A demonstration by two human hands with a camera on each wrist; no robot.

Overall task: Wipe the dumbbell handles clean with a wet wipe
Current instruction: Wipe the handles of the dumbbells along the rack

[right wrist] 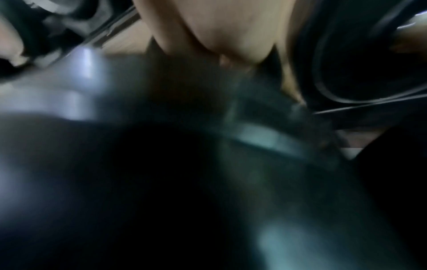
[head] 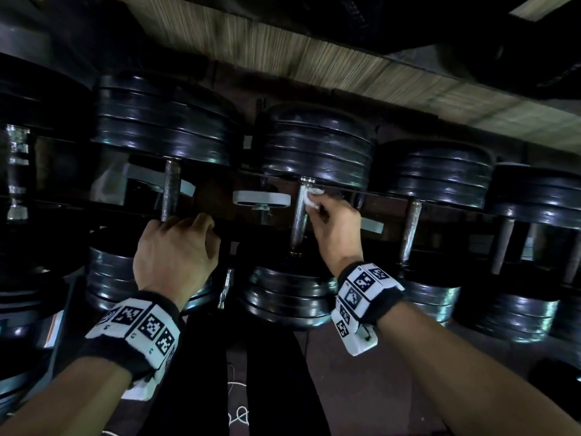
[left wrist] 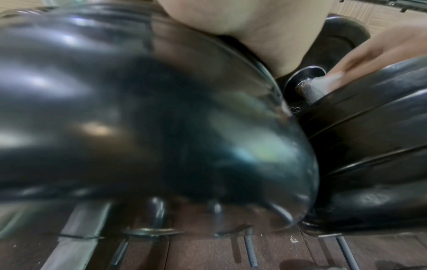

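Black dumbbells lie in a row on a rack. My right hand (head: 319, 207) pinches a small white wet wipe (head: 312, 198) against the far end of the middle dumbbell's knurled metal handle (head: 299, 225). The left wrist view shows the same wipe (left wrist: 332, 80) blurred on that handle (left wrist: 312, 95). My left hand (head: 191, 231) sits on the near head of the dumbbell to the left, fingers curled over its edge at the foot of that dumbbell's handle (head: 171, 190). The right wrist view is dark and blurred, showing only my palm (right wrist: 219, 27).
More dumbbells (head: 440, 174) stand close on the right and on the far left (head: 19, 171), heads almost touching. A wood-grain surface (head: 330, 61) runs behind the rack. Grey rack brackets (head: 261, 198) show between the handles. My dark trouser legs (head: 276, 388) are below.
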